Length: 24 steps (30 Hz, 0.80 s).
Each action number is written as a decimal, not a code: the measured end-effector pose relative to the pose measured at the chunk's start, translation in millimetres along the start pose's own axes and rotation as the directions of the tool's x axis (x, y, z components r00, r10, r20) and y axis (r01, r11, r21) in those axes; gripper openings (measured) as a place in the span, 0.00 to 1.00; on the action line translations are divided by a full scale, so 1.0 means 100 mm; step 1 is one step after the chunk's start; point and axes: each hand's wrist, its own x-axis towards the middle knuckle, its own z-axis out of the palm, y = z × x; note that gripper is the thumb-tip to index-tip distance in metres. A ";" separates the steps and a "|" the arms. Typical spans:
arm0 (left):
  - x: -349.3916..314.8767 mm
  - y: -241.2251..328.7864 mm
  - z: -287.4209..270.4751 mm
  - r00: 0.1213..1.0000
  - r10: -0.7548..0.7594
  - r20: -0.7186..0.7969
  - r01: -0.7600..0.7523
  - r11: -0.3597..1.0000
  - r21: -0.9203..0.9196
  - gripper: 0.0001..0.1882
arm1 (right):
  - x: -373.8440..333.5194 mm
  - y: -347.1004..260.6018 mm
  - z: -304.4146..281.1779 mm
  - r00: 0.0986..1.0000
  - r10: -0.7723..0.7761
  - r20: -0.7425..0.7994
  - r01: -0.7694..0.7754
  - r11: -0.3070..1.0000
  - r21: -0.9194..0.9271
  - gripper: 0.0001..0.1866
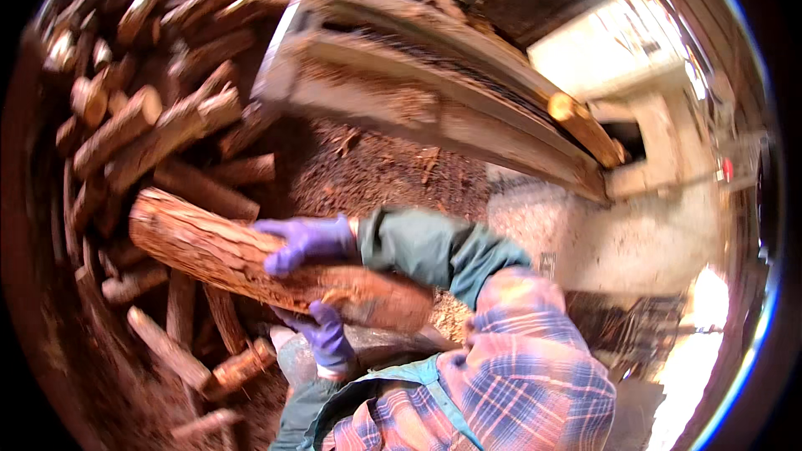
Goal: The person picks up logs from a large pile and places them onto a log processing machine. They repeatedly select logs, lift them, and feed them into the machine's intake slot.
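Note:
A thick, rough-barked log [213,246] is held up slantwise in front of my body. My right hand [307,242], in a purple glove, lies over its upper far side with the fingers bent onto the bark. My left hand [324,341], gloved in purple too, grips the log's near side from below. Part of the left fingers is hidden by the log. Dark green sleeve covers reach down both forearms, and the log's right end comes close to my right sleeve.
Cut logs [117,129] lie in a loose heap on the left and under the held log. A long trough [368,100] with sawdust runs across the upper middle. A shorter peeled log [576,121] rests at its right end. Brown bark litter [384,167] covers the ground.

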 end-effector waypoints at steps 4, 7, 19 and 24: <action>0.12 0.85 1.35 0.755 0.154 0.638 -0.131 0.988 -0.084 0.38 | -1.57 -1.79 -0.50 0.977 -0.157 -0.143 0.071 0.876 -0.478 0.56; 0.02 1.13 2.23 0.089 0.407 0.909 -0.611 0.743 -0.272 0.25 | -2.85 -2.59 -1.11 0.955 -0.197 -0.221 -0.068 0.581 -0.811 0.54; -0.59 -0.19 1.11 0.488 -0.233 0.841 -0.352 0.829 0.434 0.17 | -3.55 -1.78 -3.24 0.528 -0.617 -0.584 -0.692 0.086 -0.717 0.47; -0.59 -0.28 0.14 0.655 -0.296 0.696 -0.313 0.732 0.605 0.19 | -4.03 -0.83 -3.27 0.407 -0.779 -0.476 -0.721 0.046 -0.691 0.38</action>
